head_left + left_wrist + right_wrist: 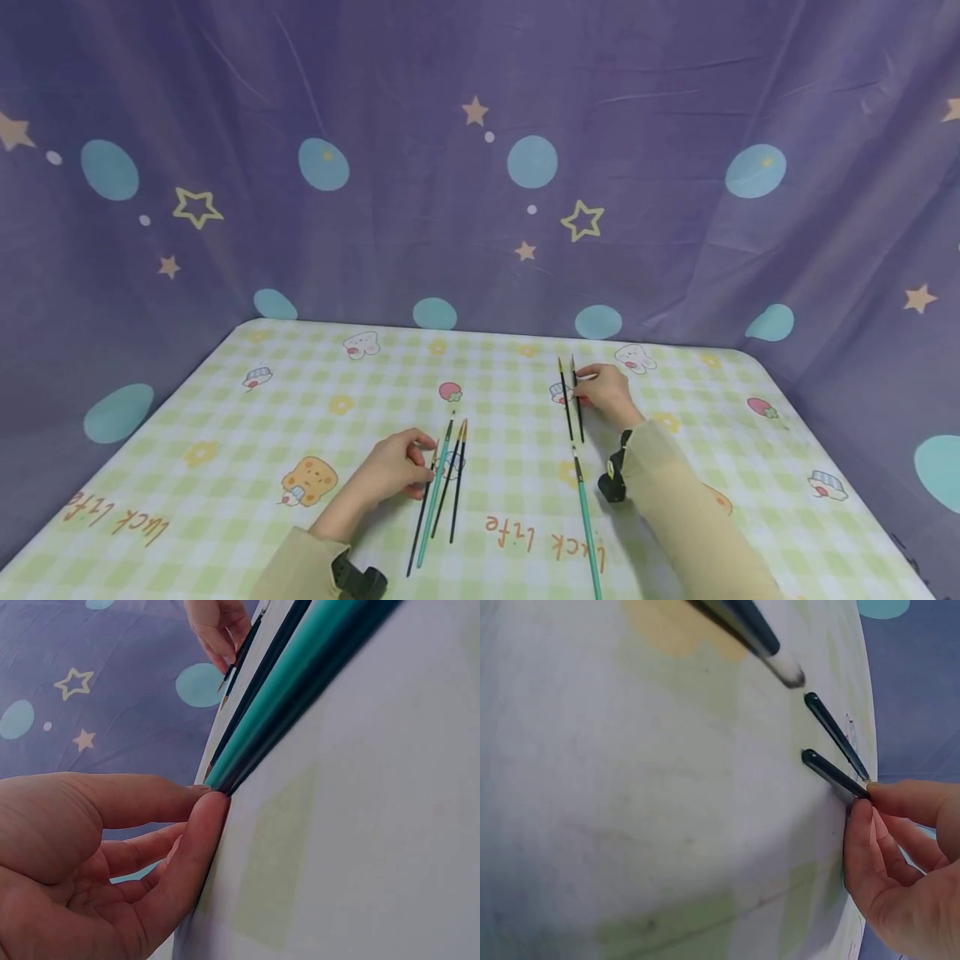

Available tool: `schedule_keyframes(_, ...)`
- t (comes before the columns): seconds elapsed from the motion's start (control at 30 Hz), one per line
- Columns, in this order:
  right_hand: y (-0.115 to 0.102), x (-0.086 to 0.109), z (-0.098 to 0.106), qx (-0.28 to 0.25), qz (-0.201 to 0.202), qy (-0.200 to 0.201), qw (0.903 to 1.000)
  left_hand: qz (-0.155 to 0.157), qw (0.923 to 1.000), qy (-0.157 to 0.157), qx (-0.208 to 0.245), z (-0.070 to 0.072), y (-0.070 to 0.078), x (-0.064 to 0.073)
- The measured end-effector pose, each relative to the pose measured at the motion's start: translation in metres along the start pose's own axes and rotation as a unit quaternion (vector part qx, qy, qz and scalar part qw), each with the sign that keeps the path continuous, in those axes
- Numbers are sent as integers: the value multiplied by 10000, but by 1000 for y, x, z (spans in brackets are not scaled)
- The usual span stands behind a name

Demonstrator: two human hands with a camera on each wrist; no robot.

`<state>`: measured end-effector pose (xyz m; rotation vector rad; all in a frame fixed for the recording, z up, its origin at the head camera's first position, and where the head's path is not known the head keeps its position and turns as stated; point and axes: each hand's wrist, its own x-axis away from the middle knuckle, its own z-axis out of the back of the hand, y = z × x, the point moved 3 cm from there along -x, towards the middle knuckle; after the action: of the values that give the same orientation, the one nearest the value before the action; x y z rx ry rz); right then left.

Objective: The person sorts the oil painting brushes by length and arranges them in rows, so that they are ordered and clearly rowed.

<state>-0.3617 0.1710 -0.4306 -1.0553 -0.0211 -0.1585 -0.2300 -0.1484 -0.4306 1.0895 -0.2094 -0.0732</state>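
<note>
Between thumb and forefinger my left hand pinches a thin black paintbrush, the leftmost of a bunch on the table. Close against it lies a teal paintbrush, whose handle runs right by the fingertips in the left wrist view. Farther right, my right hand pinches another black paintbrush; its dark handle end points back toward the camera in the right wrist view. Just left of that one lies a similar black paintbrush, nearly parallel.
Two more dark paintbrushes lie right of the left bunch's teal one. A second teal paintbrush lies nearer, below the right pair. A green checked cloth covers the table, with a purple curtain behind it.
</note>
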Motion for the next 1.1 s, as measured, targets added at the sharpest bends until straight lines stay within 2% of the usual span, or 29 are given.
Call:
schedule_keyframes(0.43, -6, 4, -2, 564, 70, 171, 9982, 26, 10000, 2, 15, 0, 2, 1)
schedule_keyframes(1.1, -4, -1, -5, 992, 225, 321, 9943, 38, 10000, 26, -1, 0, -1, -1)
